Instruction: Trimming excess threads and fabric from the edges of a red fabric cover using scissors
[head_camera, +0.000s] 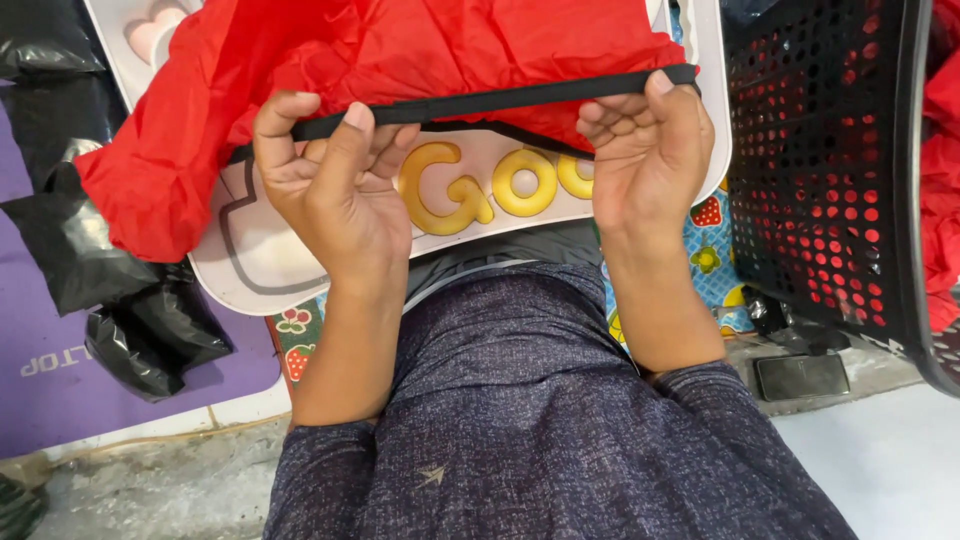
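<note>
Both hands hold the black elastic band (500, 100) that runs along the edge of a thin red fabric piece (400, 50). The left hand (335, 185) pinches the band between the thumb and the curled fingers near its left part; the right hand (645, 150) does the same near its right end. Each grip is clenched on the band, palms turned up toward the camera. Between the hands the band is drawn nearly straight, so I judge that the step in hand is stretching or straightening this edge. A further move along the edge would call for an even pull from both sides, because the fabric looks light and may slip or bunch.

The red fabric is crumpled, slightly shiny, and gathered above the band. It lies over a white plastic tray with raised yellow letters (300, 270), which rests on the lap of the person, just above the dark blue patterned sleeves (520, 440).

To the right stands a black perforated plastic basket (820, 180) with more red material inside. To the left lie crumpled black plastic bags (120, 290) on a purple mat (60, 390). A dark flat phone (800, 376) lies on the floor below the basket.
</note>
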